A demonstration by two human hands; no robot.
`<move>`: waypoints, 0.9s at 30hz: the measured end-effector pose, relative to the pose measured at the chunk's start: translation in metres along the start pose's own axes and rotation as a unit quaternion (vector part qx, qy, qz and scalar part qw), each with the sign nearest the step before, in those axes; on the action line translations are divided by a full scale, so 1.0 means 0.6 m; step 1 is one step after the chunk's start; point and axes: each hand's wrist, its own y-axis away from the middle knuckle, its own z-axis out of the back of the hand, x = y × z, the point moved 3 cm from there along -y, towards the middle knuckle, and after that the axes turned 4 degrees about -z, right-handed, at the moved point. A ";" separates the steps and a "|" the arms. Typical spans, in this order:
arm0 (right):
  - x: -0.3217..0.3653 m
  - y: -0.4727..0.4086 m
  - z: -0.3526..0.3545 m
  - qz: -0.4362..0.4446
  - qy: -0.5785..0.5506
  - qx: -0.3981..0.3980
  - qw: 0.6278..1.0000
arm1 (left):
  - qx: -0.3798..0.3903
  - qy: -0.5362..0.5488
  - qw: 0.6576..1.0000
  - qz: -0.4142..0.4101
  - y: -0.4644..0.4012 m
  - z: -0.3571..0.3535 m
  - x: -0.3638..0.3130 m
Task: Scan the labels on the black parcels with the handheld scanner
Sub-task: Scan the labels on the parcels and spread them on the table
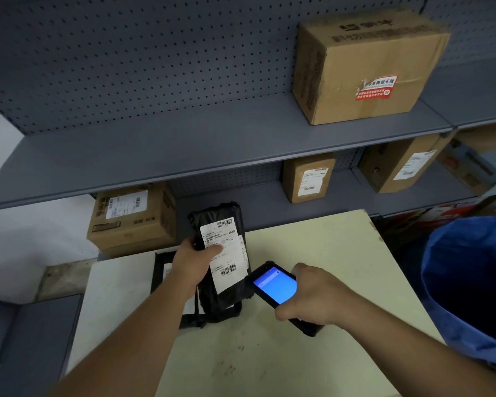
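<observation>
- Left hand, near the centre of the frame, is closed around a black parcel, thumb lying across the parcel's white label and fingers wrapped behind the left edge.
- That black parcel stands roughly upright, tilted slightly, its lower end touching the pale table; the label faces the camera and shows one barcode near its top and another near its bottom.
- Right hand, just right of centre, is clasped around a handheld scanner, with fingers curled over its right side and the thumb under its lower edge.
- Scanner's screen glows blue and faces up; its top end points left and sits just beside the lower right corner of the label, very close to the parcel.
- A second black parcel lies flat on the table behind the left forearm, mostly hidden.
- Grey metal shelving with a perforated back panel fills the upper half of the frame.
- One large cardboard box with a red and white sticker sits on the upper shelf, upper right.
- Smaller labelled cardboard boxes stand on the shelf below, and another box at left of centre.
- A blue-lined bin stands at the right edge, beside the table.
</observation>
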 end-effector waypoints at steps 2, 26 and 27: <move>-0.018 -0.005 0.006 -0.008 -0.002 -0.004 1.000 | 0.008 0.001 1.000 0.004 -0.005 -0.023 0.006; -0.235 -0.073 0.067 -0.103 -0.103 -0.008 0.989 | 0.086 -0.015 0.983 0.163 -0.066 -0.339 0.098; -0.242 -0.078 0.069 -0.107 -0.108 -0.008 0.988 | 0.090 -0.021 0.982 0.168 -0.068 -0.351 0.103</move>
